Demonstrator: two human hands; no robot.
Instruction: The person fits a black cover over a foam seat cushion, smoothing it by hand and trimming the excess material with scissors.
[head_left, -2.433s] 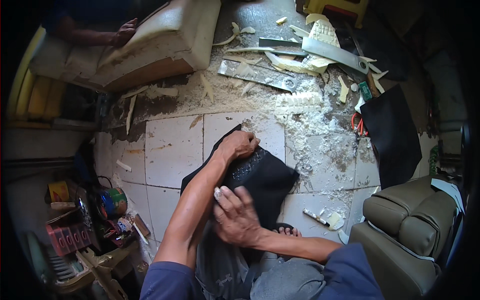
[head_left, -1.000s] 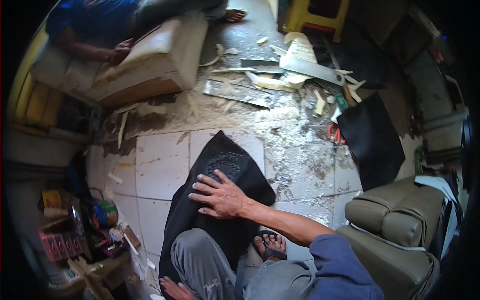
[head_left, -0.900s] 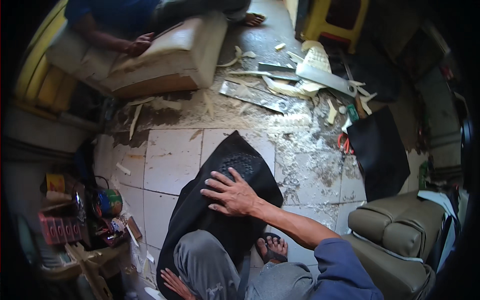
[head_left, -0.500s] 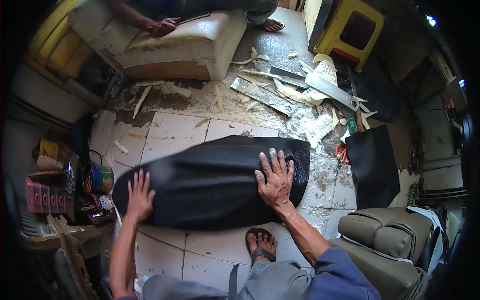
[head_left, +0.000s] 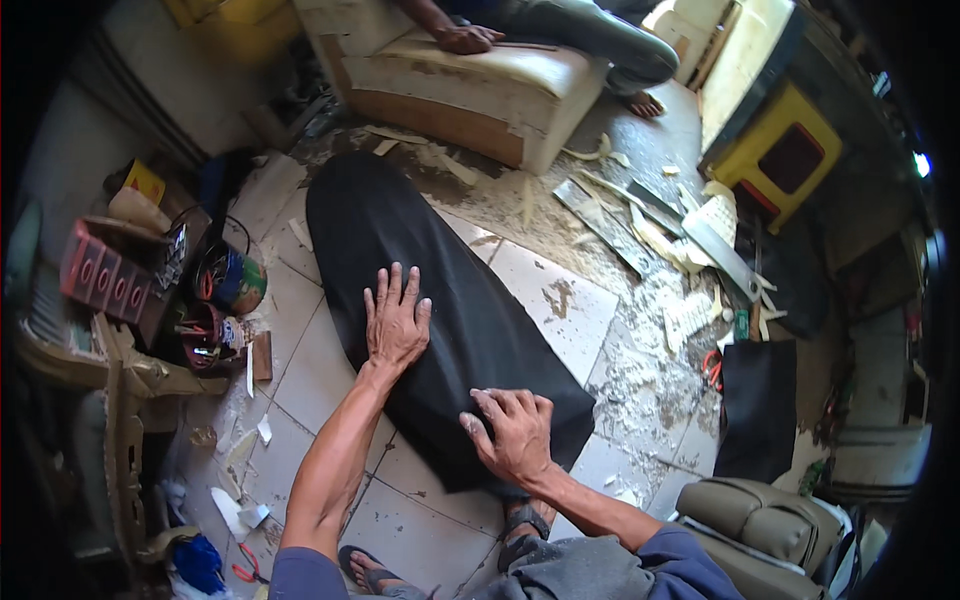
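A long black leatherette sheet (head_left: pixel 420 260) with a rounded far end lies slantwise on the floor before me. My left hand (head_left: pixel 397 325) rests flat on its middle, fingers stretched out. Closer to me, my right hand (head_left: pixel 512 432) is over the near part of the sheet. Its fingers are loosely bent, with the thumb apart from the forefinger and no fold of sheet visible between them. Part of my foot is hidden under the sheet's near edge.
Foam scraps and metal strips (head_left: pixel 605 225) litter the floor ahead. A smaller black piece (head_left: pixel 757 405) and red-handled scissors (head_left: pixel 712 370) lie to the right, near brown cushions (head_left: pixel 760 520). Cans (head_left: pixel 232 282) stand left. Beyond, another person's hand (head_left: pixel 470 40) rests on a seat (head_left: pixel 480 75).
The black sheet has turned from crosswise to slantwise, its rounded end swinging away from me. My left hand has shifted right along it; my right hand has come nearer and its fingers have bent.
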